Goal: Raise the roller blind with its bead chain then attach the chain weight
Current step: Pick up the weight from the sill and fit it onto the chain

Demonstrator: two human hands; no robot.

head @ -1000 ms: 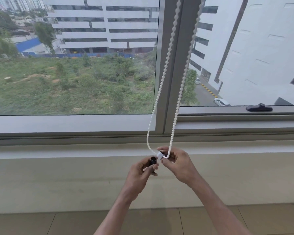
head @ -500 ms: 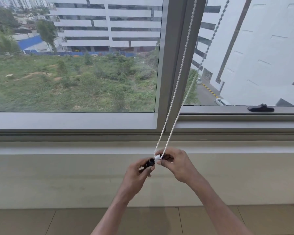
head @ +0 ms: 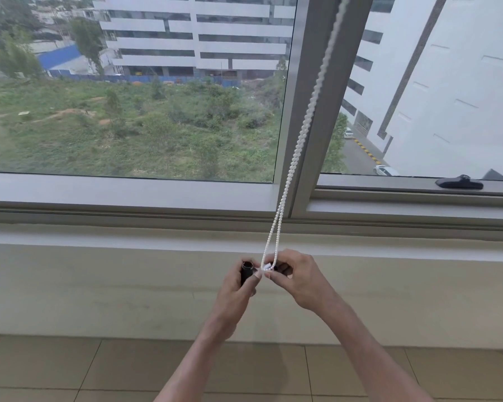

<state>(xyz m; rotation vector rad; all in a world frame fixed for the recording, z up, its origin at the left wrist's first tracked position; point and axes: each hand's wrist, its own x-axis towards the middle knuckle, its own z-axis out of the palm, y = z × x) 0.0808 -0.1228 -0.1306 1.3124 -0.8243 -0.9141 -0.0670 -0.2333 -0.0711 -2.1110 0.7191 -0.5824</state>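
A white bead chain (head: 298, 146) hangs as a narrow loop from the top of the frame, along the grey window mullion (head: 317, 111), down to my hands. My left hand (head: 238, 288) is closed around a black tubular chain weight (head: 246, 271), its open end pointing up. My right hand (head: 298, 281) pinches the bottom of the loop, where a small white connector (head: 267, 267) sits between my fingertips. A second dark piece shows at my right fingers, mostly hidden. The weight and the chain's end are a little apart. The blind itself is out of view.
A black window handle (head: 459, 182) lies on the right sash frame. A pale sill ledge (head: 128, 236) runs under the window, with a cream wall below and a tiled floor (head: 70, 369) at the bottom.
The two strands of the chain have drawn together into a narrow loop. My left hand has pulled the black weight slightly left, away from the connector; its open end now shows.
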